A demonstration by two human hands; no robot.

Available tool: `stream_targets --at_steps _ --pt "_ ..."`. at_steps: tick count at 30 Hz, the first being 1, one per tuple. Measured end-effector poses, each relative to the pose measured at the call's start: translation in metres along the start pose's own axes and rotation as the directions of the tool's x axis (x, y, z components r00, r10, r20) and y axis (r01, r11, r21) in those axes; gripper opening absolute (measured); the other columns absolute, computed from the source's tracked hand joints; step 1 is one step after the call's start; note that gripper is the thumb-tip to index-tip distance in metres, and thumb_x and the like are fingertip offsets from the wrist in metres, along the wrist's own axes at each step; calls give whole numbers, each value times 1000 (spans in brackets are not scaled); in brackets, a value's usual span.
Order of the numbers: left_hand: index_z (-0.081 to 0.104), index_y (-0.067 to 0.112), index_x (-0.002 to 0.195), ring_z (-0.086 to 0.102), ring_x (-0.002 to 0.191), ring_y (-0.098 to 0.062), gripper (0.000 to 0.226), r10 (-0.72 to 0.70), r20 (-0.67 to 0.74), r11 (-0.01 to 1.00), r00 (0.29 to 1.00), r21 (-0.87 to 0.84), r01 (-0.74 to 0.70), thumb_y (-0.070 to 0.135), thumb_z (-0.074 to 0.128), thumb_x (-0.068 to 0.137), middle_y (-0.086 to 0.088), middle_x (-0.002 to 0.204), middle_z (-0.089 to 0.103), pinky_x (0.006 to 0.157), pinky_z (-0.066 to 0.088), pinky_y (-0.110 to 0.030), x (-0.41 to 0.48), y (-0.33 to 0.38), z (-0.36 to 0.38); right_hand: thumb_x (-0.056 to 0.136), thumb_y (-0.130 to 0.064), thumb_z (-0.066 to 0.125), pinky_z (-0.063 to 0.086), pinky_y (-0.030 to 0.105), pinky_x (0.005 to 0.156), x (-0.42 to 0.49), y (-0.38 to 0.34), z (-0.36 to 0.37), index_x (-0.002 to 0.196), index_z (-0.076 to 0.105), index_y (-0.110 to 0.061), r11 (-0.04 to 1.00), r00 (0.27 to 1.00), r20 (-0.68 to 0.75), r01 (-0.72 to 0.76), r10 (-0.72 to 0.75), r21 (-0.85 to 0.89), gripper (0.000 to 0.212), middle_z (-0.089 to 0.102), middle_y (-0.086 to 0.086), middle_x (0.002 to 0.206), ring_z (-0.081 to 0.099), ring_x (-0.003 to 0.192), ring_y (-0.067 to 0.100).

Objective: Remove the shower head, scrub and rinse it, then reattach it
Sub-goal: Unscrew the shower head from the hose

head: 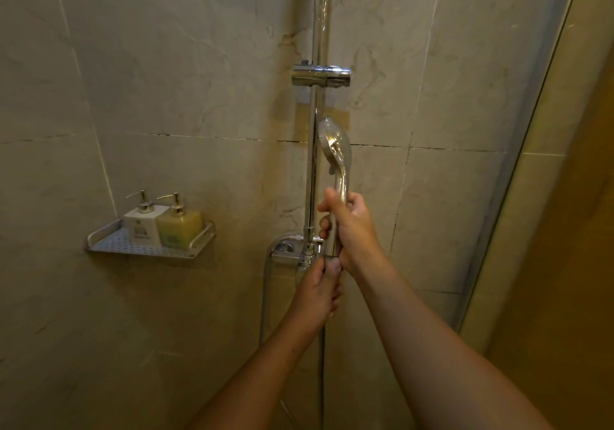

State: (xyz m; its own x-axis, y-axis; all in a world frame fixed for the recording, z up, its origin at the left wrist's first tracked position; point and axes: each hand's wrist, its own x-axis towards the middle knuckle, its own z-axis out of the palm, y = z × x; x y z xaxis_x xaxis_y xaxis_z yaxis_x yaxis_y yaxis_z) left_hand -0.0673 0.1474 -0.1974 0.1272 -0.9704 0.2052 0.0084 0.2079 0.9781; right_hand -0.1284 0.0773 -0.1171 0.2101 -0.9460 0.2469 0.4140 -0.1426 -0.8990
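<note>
beige marble tiles back a chrome riser rail (315,150). right hand (352,230) grips the shower head (334,150) upright by its handle (out of the bracket (320,75)), while left hand (320,291) pinches the hose (320,363) connector below.

Lighting dim and warm, with a yellow-green cast over the tiled wall (199,80). Bright specular glare on the chrome riser rail (321,30) and shower head (334,145). Soft shadow beneath the wire shelf (149,250). Wide-angle distortion bows the glass door edge (531,130) at right. Overall definition soft, slightly noisy.
</note>
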Motion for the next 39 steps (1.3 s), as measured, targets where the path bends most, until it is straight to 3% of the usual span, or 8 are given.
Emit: stream_targets --at_steps 3,9,14,19,26,29,33,39 --pt "48 19 93 38 46 -2 22 10 -12 1000 1000 -6 -10 37 41 103 11 58 42 40 28 -17 1 1 1 85 -22 77 54 26 51 2 3 -4 98 58 -10 999 999 -22 29 -28 36 26 69 4 69 65 56 11" --pt "54 21 94 38 48 -3 18 48 -70 999 996 -11 -49 31 43 104 12 56 44 41 29 -16 4 -4 3 92 -14 68 54 21 52 -3 -4 -7 92 67 -8 994 999 26 38 -41 103 6 70 -4 62 67 55 7" --pt "56 24 99 37 48 -3 14 114 -74 993 991 1 -115 28 43 104 11 57 43 42 29 -17 3 -4 6 90 -19 71 56 25 54 -1 -1 -7 103 61 -4 975 1000 -30 10 -4 220 23 73 6 73 68 60 14" --pt "55 24 98 38 45 2 16 79 -26 996 997 -47 -80 31 42 104 13 57 41 40 28 -14 3 -6 6 98 -34 58 57 25 58 7 7 -12 102 65 -3 966 994 110 -44 16 253 32 72 10 82 64 64 14" --pt "56 33 87 36 44 0 21 35 -56 999 998 -31 -37 38 43 103 12 57 42 39 28 -15 2 -20 5 105 -50 31 53 36 64 8 -5 -6 91 65 -3 930 934 118 -351 338 111 59 66 13 82 62 71 24" --pt "59 43 85 43 53 2 21 98 -142 995 985 45 -92 44 44 100 18 59 51 47 33 -19 1 -25 4 100 -58 38 55 34 61 5 -6 -3 109 69 -4 940 939 41 -341 340 1 63 68 8 83 64 70 20" --pt "57 37 81 41 57 -5 20 121 -167 992 978 51 -114 45 47 96 16 60 49 51 31 -28 1 -21 6 89 -56 64 49 29 57 5 -4 6 98 62 -21 980 986 -47 -162 157 -117 37 61 -4 66 59 58 11" --pt "57 31 92 37 50 -2 18 161 -1 987 987 8 -161 36 44 102 12 60 41 43 30 -17 -3 -13 13 89 -42 71 36 20 35 10 -17 4 90 47 -20 977 982 60 -182 177 108 33 46 -4 53 41 39 8"
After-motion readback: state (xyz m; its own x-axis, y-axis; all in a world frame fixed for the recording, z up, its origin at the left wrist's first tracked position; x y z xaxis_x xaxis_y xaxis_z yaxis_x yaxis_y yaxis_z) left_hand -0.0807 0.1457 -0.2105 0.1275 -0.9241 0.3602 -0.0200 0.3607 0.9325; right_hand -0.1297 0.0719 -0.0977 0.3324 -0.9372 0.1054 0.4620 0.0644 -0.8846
